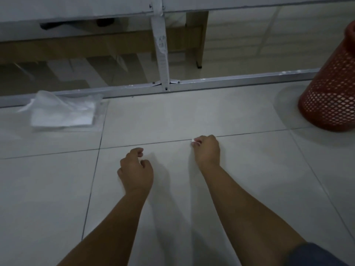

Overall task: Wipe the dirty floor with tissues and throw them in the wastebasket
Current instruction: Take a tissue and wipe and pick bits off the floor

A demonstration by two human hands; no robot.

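My right hand (pixel 207 150) hovers low over the pale tiled floor (pixel 249 169), its fingers closed around a small white tissue (pixel 193 140) of which only a scrap shows at the fingertips. To its left, my left hand (pixel 137 169) is loosely curled, and nothing shows in it. A pack of white tissues (pixel 63 110) in clear wrapping lies on the floor at the far left. The red mesh wastebasket (pixel 330 93) stands at the far right, its top cut off by the frame's edge.
A metal-framed glass partition (pixel 230 81) runs across the floor behind the tissues and the wastebasket, with a vertical post (pixel 162 54) at its middle. Wooden furniture legs (pixel 200 45) show through the glass. Dark grout lines cross the tiles.
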